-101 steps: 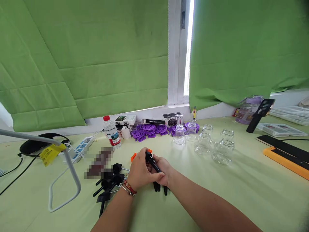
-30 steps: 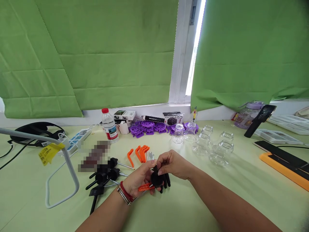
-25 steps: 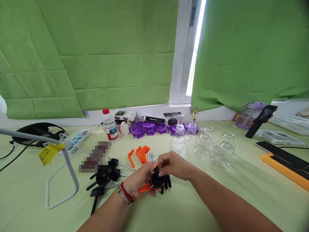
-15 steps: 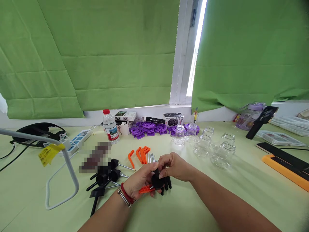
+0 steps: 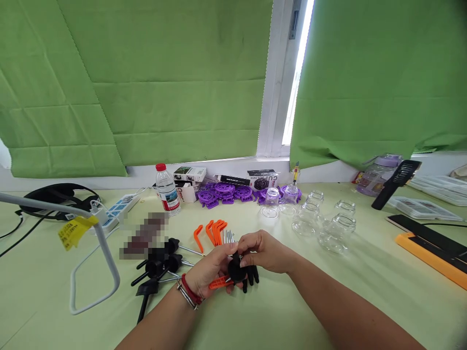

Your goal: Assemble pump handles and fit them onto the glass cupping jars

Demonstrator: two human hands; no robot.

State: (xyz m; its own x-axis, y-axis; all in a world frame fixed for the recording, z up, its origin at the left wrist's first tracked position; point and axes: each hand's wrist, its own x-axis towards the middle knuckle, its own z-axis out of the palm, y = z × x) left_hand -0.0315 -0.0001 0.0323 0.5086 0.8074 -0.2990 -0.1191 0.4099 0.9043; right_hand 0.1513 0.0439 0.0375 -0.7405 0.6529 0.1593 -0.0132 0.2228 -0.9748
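My left hand is closed around a black round part with a short metal rod and an orange handle sticking out to the left. With its thumb and fingers pinched together, my right hand grips the upper end of that black part; any small piece between the fingertips is hidden. Several black finger-like pieces lie on the table just beyond and right of the hands. Behind them are thin metal rods and bent orange handles.
Black parts with metal rods lie on the left, beside a grey wire stand. Clear glass jars stand at the right. Along the back are a water bottle, purple plastic pieces and small boxes. An orange-black tool lies far right.
Both hands stay closed at the black part, which has shifted very slightly left. Nothing else has visibly moved on the table.
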